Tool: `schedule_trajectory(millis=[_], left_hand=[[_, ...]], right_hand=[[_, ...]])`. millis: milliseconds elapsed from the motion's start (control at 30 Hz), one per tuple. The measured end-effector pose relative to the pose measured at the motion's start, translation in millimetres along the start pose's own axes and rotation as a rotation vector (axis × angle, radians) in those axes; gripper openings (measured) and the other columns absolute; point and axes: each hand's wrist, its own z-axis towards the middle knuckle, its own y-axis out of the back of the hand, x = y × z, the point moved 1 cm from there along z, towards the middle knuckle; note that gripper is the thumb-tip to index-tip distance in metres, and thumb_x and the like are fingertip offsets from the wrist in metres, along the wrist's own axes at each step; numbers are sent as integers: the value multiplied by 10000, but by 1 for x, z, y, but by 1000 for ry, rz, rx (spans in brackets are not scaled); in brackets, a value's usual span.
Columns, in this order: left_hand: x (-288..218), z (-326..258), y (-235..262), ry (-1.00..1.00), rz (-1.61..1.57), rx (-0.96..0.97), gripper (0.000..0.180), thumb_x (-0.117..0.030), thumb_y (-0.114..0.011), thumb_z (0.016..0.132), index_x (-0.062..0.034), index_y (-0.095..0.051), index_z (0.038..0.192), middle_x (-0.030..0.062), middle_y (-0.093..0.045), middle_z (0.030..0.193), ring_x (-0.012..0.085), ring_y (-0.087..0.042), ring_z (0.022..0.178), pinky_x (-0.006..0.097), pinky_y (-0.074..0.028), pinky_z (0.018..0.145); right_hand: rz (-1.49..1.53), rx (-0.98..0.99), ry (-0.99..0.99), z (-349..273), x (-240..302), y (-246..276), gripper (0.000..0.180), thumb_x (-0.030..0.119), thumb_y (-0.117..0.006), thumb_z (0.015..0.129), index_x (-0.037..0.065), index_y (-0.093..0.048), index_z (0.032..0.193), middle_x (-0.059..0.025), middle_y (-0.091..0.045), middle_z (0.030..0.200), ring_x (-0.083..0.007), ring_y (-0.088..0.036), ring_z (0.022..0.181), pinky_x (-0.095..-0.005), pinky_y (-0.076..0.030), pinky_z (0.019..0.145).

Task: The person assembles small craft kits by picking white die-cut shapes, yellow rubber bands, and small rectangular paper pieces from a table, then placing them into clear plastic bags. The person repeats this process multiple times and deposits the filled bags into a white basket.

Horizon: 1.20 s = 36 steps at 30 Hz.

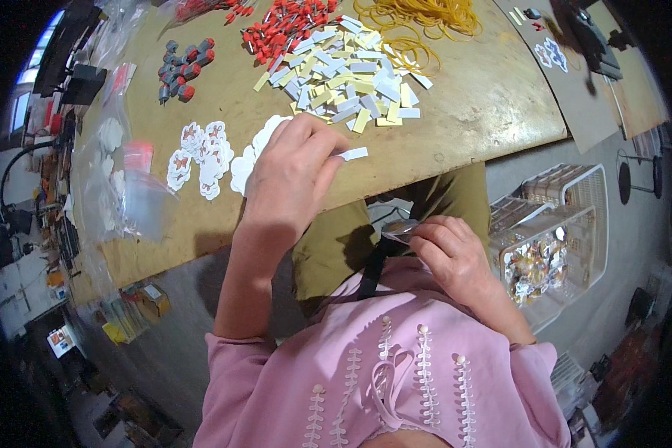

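My left hand is over the table near its front edge, fingers bent and closed. A small white strip sticks out from its thumb and fingertips. Beside and partly under that hand lie white cloud-shaped cutouts. Down over my lap, my right hand pinches what looks like a clear plastic bag; its contents are hard to make out. Just beyond my left hand spreads a heap of small white and yellow strips. Left of it sit cutouts with a brown bow print.
Red-tipped small parts, grey-and-red pieces and yellow rubber bands lie on the table. Clear bags lie along its left side. At right, a white plastic basket on the floor holds filled packets.
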Motion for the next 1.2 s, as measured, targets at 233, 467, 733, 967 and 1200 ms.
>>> schedule_trajectory(millis=[233,467,733,967,1200], left_hand=[[-6,2,4,200,-187,110,169,0,-758,891,-16,-697,1048,98,-638,889,226,-649,782,357,-532,727],[-5,14,-10,19,-106,68,133,-38,-751,914,-13,-682,1026,123,-647,902,287,-662,819,379,-536,743],[-36,-11,1,187,-311,96,110,12,-757,890,-16,-707,984,105,-699,923,240,-705,852,352,-562,755],[-65,-56,-29,12,-515,-84,209,19,-832,793,-71,-726,949,55,-721,964,261,-686,906,374,-538,809],[-61,-75,-26,172,-493,-15,316,2,-837,787,-55,-752,1086,94,-685,1140,293,-680,1029,391,-552,873]], right_hand=[[-12,-1,3,-1,3,-5,272,108,-696,784,9,-688,1037,-131,-669,1110,-295,-669,1063,-420,-560,879],[-9,-11,20,1,2,-4,263,102,-698,785,-3,-678,1025,-146,-671,1140,-314,-669,1077,-435,-565,904],[12,-84,23,-2,4,4,273,72,-726,785,-39,-688,1032,-189,-683,1198,-367,-680,1128,-472,-579,954],[140,-95,50,7,14,0,249,39,-756,819,-61,-680,1035,-224,-673,1202,-401,-685,1116,-501,-586,951],[120,-73,54,10,17,0,236,36,-746,831,-66,-680,1034,-225,-671,1213,-403,-686,1132,-504,-583,978]])
